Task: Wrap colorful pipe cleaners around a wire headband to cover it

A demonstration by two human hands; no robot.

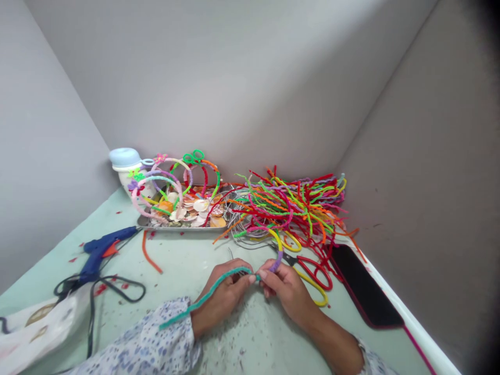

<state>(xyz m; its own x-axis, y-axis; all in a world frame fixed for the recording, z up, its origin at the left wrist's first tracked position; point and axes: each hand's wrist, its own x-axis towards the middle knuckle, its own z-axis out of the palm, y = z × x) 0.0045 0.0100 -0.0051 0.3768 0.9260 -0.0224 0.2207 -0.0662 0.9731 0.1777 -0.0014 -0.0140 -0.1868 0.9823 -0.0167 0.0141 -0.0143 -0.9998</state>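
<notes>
My left hand [228,289] pinches a teal pipe cleaner [207,298], whose long loose end trails back over my wrist and sleeve. Close against it, my right hand [287,287] is closed on a curved headband [279,249] wrapped in purple and yellow pipe cleaner. Between the fingertips of both hands, a short teal section sits around the headband's end, beside the purple part. The far side of the headband merges with the pile behind it, so its other end is hard to make out.
A tray [175,229] of shells and several wrapped headbands stands at the back, beside a white bottle [125,166]. Pipe cleaners [297,208] are heaped at back right. Red-handled scissors [318,273], a phone [365,286] and a blue glue gun [96,255] with its cord lie around.
</notes>
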